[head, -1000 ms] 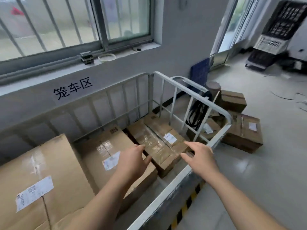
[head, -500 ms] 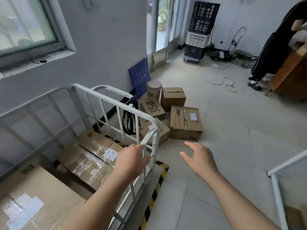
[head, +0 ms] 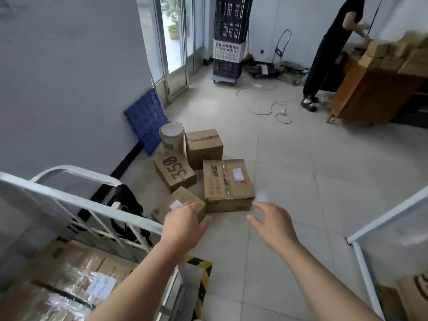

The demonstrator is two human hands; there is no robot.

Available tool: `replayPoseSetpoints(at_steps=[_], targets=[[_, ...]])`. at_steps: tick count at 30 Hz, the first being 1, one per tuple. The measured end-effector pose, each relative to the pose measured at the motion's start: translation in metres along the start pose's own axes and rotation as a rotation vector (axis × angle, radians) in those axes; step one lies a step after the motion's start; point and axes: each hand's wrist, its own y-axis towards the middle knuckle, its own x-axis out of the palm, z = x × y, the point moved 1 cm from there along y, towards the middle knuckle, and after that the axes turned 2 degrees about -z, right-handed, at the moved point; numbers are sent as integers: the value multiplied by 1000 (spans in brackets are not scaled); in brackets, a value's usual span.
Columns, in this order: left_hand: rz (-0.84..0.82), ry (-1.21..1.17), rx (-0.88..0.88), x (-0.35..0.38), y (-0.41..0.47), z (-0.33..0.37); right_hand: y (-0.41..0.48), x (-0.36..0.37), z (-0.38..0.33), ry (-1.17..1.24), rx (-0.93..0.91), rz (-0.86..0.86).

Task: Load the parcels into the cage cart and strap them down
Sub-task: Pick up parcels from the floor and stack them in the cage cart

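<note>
So the left hand point(head: 184, 224) was over the white tubular cage cart rail point(head: 69, 197) a moment ago and now it's past it. It and the right hand point(head: 269, 224) hover spread, holding nothing, at the near edge of the taped brown cardboard box point(head: 228, 184) mid-frame. Plenty of bare tiled floor point(head: 312, 205) right of it.

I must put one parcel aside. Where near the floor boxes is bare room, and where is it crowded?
Bare: the pale floor tiles between the large taped brown cardboard box and the white metal frame at right. Crowded: by the wall, where the brown 350 box, round tub and blue plastic panel stand close.
</note>
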Motion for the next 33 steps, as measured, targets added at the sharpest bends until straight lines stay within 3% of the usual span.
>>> replayPoseSetpoints(at_steps=[9,20,33], targets=[[-42,-21,32,10,151,54,136,-28,41,19,88,-4],[-120,-63,-196,64,326,107,337,-45,124,5,73,-174],[-305,-34,-370,149,534,58,539,30,170,6,175,-332]])
